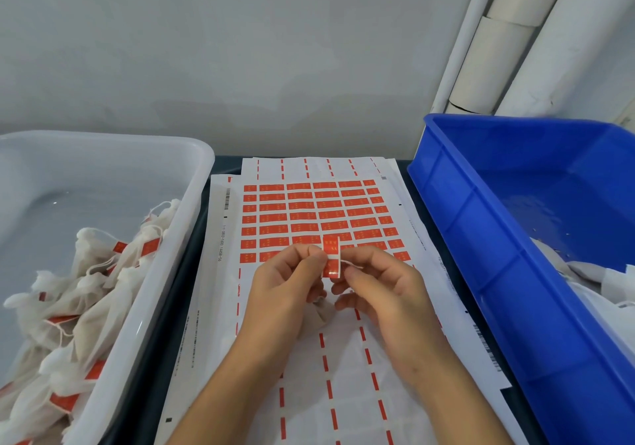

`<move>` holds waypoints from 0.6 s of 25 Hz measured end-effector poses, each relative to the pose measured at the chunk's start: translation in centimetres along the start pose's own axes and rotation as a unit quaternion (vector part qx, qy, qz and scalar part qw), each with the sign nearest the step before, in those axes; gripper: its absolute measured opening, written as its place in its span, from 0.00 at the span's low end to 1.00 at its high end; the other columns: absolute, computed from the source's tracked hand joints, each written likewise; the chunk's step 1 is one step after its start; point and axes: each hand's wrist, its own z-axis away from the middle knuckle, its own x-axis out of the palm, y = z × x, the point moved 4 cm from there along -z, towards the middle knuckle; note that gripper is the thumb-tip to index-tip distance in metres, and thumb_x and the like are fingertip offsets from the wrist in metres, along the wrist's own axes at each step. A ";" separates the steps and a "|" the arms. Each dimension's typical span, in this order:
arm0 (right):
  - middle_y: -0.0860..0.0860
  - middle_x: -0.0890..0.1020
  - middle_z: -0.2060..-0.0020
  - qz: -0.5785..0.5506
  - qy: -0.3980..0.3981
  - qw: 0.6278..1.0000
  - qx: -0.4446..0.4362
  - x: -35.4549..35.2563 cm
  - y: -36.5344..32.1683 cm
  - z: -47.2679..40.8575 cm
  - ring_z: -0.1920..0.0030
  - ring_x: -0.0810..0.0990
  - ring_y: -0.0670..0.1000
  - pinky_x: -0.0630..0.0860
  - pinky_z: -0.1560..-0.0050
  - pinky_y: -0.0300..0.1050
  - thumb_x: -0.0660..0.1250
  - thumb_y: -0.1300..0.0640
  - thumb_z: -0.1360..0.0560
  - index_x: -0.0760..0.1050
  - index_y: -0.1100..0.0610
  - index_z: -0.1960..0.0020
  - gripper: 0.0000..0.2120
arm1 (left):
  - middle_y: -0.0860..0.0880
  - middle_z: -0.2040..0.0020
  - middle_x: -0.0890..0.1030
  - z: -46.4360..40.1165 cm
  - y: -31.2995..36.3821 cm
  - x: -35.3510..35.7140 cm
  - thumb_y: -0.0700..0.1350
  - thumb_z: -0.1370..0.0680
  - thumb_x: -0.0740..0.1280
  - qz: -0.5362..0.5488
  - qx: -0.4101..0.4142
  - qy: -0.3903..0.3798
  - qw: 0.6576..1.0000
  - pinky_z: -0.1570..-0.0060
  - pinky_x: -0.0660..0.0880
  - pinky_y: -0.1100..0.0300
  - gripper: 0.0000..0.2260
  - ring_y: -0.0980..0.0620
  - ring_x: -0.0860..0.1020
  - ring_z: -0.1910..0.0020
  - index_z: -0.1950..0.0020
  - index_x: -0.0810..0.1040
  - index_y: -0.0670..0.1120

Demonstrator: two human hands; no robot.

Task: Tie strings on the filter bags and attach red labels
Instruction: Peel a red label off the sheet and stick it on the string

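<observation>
Both our hands meet above the label sheet [309, 211], fingers curled in narrow pinches. Our left hand [285, 286] grips one edge of a red label [331, 255] between thumb and fingertips, and our right hand [381, 283] pinches the other edge along with a thin white string [352, 266], which is hard to follow past the fingers. Under our palms a filter bag [318, 317] peeks out as a crumpled beige fold; most of it is hidden by the hands, so we cannot tell how it lies or whether its string is knotted. The sheet's lower rows are peeled, leaving red dashes, and our forearms cover part of it. More sheets lie beneath, only their edges showing. To our left a white tub [192, 224] holds tied bags [86, 300] with red labels on them, the pile cut off by the frame's bottom edge. To our right a blue bin [481, 224] holds pale bags [591, 279], mostly cut off at the right edge. Behind it, white tubes [508, 46] lean against the wall.
</observation>
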 end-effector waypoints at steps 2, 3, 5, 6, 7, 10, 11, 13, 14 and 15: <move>0.46 0.87 0.49 -0.008 -0.003 1.000 0.006 -0.1 0.0 0.0 0.47 0.87 0.51 0.84 0.50 0.43 0.69 0.50 0.21 0.84 0.41 0.45 0.07 | 0.50 0.57 0.86 0.0 0.0 0.0 0.53 0.18 0.67 0.003 0.000 -0.003 1.000 0.56 0.82 0.63 0.10 0.54 0.83 0.60 0.56 0.85 0.54; 0.46 0.87 0.49 -0.006 0.001 1.000 0.007 -0.1 -0.1 0.0 0.48 0.87 0.51 0.84 0.50 0.44 0.70 0.47 0.22 0.84 0.41 0.46 0.06 | 0.49 0.57 0.86 0.0 0.0 0.0 0.53 0.18 0.67 0.007 0.000 -0.005 1.000 0.55 0.83 0.62 0.10 0.53 0.83 0.60 0.56 0.85 0.54; 0.45 0.87 0.51 0.009 0.013 1.000 0.007 -0.1 -0.1 0.1 0.49 0.87 0.49 0.85 0.50 0.44 0.70 0.43 0.24 0.84 0.41 0.47 0.08 | 0.50 0.56 0.86 0.1 0.1 0.0 0.52 0.18 0.67 0.009 0.000 -0.008 1.000 0.56 0.82 0.64 0.10 0.54 0.83 0.60 0.55 0.85 0.54; 0.44 0.87 0.52 0.017 0.019 1.000 0.007 -0.2 0.0 0.0 0.49 0.87 0.48 0.85 0.50 0.43 0.69 0.42 0.25 0.84 0.40 0.47 0.09 | 0.50 0.57 0.86 0.1 0.1 0.0 0.52 0.18 0.67 0.007 0.001 -0.008 1.000 0.57 0.81 0.65 0.10 0.55 0.82 0.61 0.56 0.85 0.53; 0.44 0.87 0.52 0.023 0.025 0.999 0.007 -0.3 0.1 0.0 0.50 0.87 0.48 0.85 0.51 0.42 0.68 0.42 0.25 0.83 0.39 0.47 0.09 | 0.50 0.58 0.86 0.1 0.1 0.0 0.51 0.18 0.67 0.002 0.002 -0.007 1.000 0.58 0.81 0.65 0.10 0.56 0.82 0.62 0.56 0.85 0.53; 0.44 0.87 0.53 0.026 0.035 0.999 0.000 -0.3 0.1 -0.1 0.51 0.86 0.47 0.84 0.55 0.39 0.68 0.42 0.24 0.83 0.38 0.47 0.08 | 0.51 0.61 0.85 0.0 0.1 0.1 0.50 0.18 0.68 -0.021 0.013 -0.001 1.000 0.62 0.79 0.68 0.10 0.57 0.81 0.65 0.57 0.84 0.50; 0.44 0.87 0.54 0.024 0.034 0.999 -0.001 -0.4 0.0 -0.1 0.51 0.86 0.48 0.83 0.56 0.38 0.68 0.43 0.23 0.83 0.38 0.47 0.07 | 0.52 0.62 0.84 0.0 0.1 0.2 0.49 0.18 0.68 -0.027 0.018 0.000 0.999 0.62 0.78 0.69 0.09 0.58 0.80 0.66 0.56 0.83 0.49; 0.45 0.87 0.54 0.018 0.031 0.999 0.002 -0.4 -0.1 0.0 0.51 0.86 0.48 0.83 0.56 0.38 0.68 0.43 0.23 0.83 0.39 0.48 0.07 | 0.53 0.63 0.84 0.1 0.1 0.2 0.48 0.18 0.68 -0.036 0.030 0.006 0.999 0.63 0.77 0.70 0.09 0.59 0.80 0.66 0.56 0.83 0.49; 0.45 0.87 0.54 0.015 0.031 0.999 0.003 -0.4 -0.1 0.0 0.51 0.86 0.48 0.83 0.56 0.38 0.68 0.43 0.24 0.83 0.39 0.48 0.07 | 0.54 0.63 0.84 0.1 0.1 0.3 0.48 0.18 0.68 -0.041 0.035 0.011 0.998 0.64 0.77 0.70 0.09 0.59 0.80 0.67 0.56 0.83 0.49; 0.45 0.87 0.54 0.013 0.031 0.999 0.003 -0.4 -0.1 0.0 0.51 0.86 0.48 0.83 0.57 0.38 0.68 0.44 0.24 0.83 0.39 0.48 0.07 | 0.54 0.64 0.84 0.0 0.0 0.2 0.48 0.18 0.68 -0.045 0.041 0.015 0.998 0.64 0.77 0.71 0.09 0.59 0.80 0.67 0.56 0.83 0.49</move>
